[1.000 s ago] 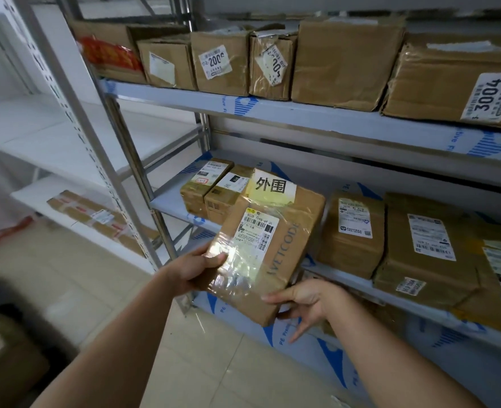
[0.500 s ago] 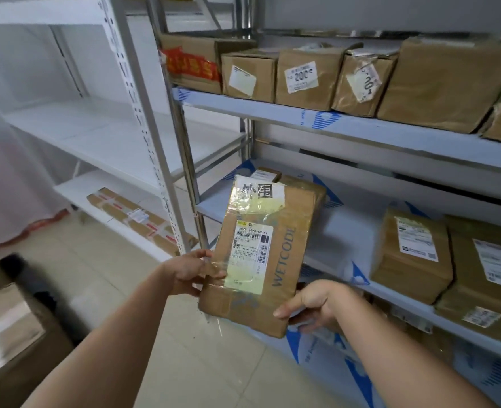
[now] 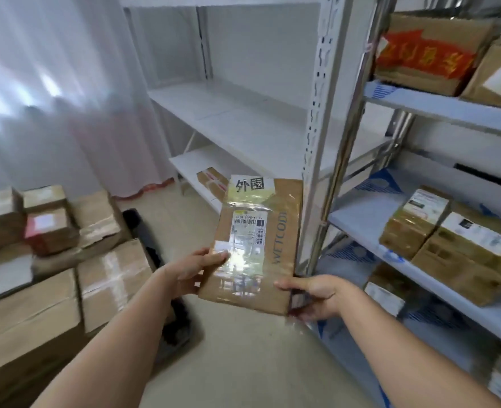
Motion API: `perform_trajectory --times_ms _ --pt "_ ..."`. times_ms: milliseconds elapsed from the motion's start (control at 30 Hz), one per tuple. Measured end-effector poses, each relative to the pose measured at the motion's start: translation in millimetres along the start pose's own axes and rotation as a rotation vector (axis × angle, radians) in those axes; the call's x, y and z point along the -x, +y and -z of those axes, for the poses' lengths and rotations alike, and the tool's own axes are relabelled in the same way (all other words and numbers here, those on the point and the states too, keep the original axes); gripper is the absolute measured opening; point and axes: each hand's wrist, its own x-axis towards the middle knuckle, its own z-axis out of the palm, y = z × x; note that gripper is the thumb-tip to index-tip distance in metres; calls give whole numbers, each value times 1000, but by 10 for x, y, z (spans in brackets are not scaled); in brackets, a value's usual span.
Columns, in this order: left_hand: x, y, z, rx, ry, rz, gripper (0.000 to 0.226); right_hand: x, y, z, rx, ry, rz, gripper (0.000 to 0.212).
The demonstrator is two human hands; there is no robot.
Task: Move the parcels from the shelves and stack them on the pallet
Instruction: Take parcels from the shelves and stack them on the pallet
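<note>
I hold a flat brown parcel [image 3: 258,245] with a white label and glossy tape in front of me, clear of the shelves. My left hand [image 3: 193,269] grips its left edge with the thumb on top. My right hand [image 3: 317,295] holds its lower right corner from beneath. A stack of brown parcels [image 3: 66,275] stands at the lower left, with the black pallet [image 3: 181,328] edge showing beside it. More parcels [image 3: 455,242] sit on the blue-lined shelf [image 3: 367,222] at the right.
A white upright post [image 3: 320,136] divides the right rack from a white rack [image 3: 243,122] behind. One flat parcel [image 3: 212,179] lies on that rack's low shelf. Boxes [image 3: 431,54] fill the upper right shelf. A white curtain [image 3: 51,92] hangs at the left.
My view has swung left, away from the shelves, bringing the parcel stack and pallet into sight. The parcel has travelled left with both hands still on it.
</note>
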Motion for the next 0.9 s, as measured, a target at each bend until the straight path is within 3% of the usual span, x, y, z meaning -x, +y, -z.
perform_trajectory --times_ms 133,333,467,633,800,900 --pt "-188 -126 666 100 0 19 78 -336 -479 -412 24 -39 85 82" --pt "-581 -88 1166 317 10 13 69 -1108 -1217 -813 11 -64 112 59" --pt "-943 155 1538 344 132 41 52 -1746 -1834 -1012 13 -126 60 41" --pt "-1495 623 2041 394 264 131 53 -2494 -2715 -1172 135 -150 -24 69" --pt "-1948 1012 2428 470 369 138 65 -3149 -3569 -1352 178 -134 -79 76" --pt "-2154 1087 2685 501 409 145 61 -3529 -3838 -1564 214 -145 -113 86"
